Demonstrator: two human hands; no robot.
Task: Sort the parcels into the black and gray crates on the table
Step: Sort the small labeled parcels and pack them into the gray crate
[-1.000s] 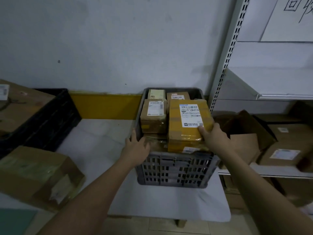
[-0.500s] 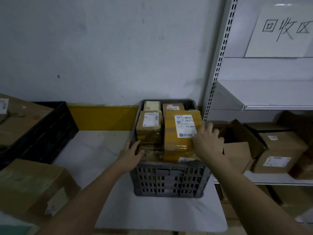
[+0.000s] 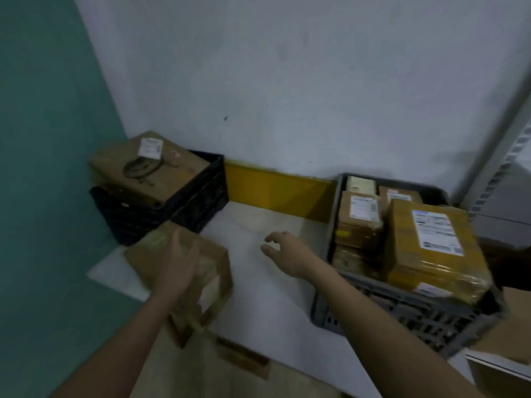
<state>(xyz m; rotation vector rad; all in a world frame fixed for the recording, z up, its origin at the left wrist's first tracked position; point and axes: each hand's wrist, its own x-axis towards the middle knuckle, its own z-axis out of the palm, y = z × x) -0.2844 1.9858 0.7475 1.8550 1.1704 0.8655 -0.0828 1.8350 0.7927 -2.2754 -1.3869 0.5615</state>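
Two crates on one white table, head view only.

Black crate: far left of the table, against the wall. One large brown parcel sits in it, standing above the rim, with a white label on top.

Gray crate: right side of the table, packed with parcels. Largest is a yellow-taped parcel at its near right, lying on top and tilted, white label up. Smaller brown parcels sit behind and to its left.

Loose box: brown cardboard, near left of the table, just in front of the black crate, blurred.

Left hand: over the loose box's top, fingers straight and spread; contact cannot be told through the blur; holds nothing visibly.

Right hand: above bare table between the loose box and the gray crate, fingers loosely curled, empty, apart from both.

Yellow strip: along the wall base between the crates.
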